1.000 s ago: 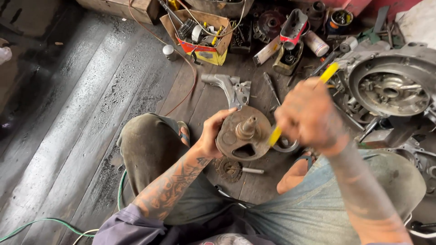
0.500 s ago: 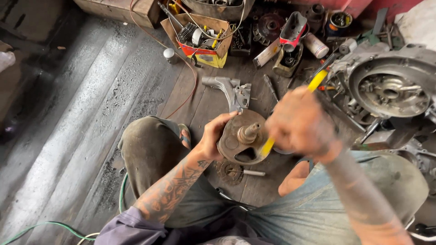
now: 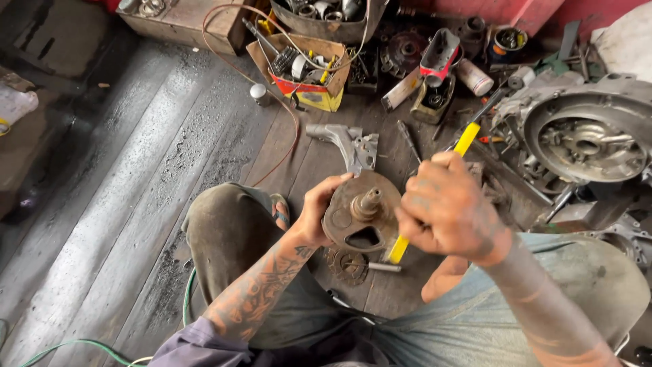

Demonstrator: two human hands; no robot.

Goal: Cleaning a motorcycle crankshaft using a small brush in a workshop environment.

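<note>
While rusty round part (image 3: 363, 214) sits held above lap, near centre of scene, work looks mid-way: part already out of engine casing (image 3: 585, 139) at far right, yellow-handled tool (image 3: 435, 194) laid against part's right edge, nothing visibly freed yet. Small gear (image 3: 348, 264) and pin lie on plank floor (image 3: 136, 170) just below. Left hand (image 3: 319, 212) grips part's left rim, fingers curled round it, forearm angled up from near left. Right hand (image 3: 448, 207) fisted tight on tool handle, knuckles up
</note>
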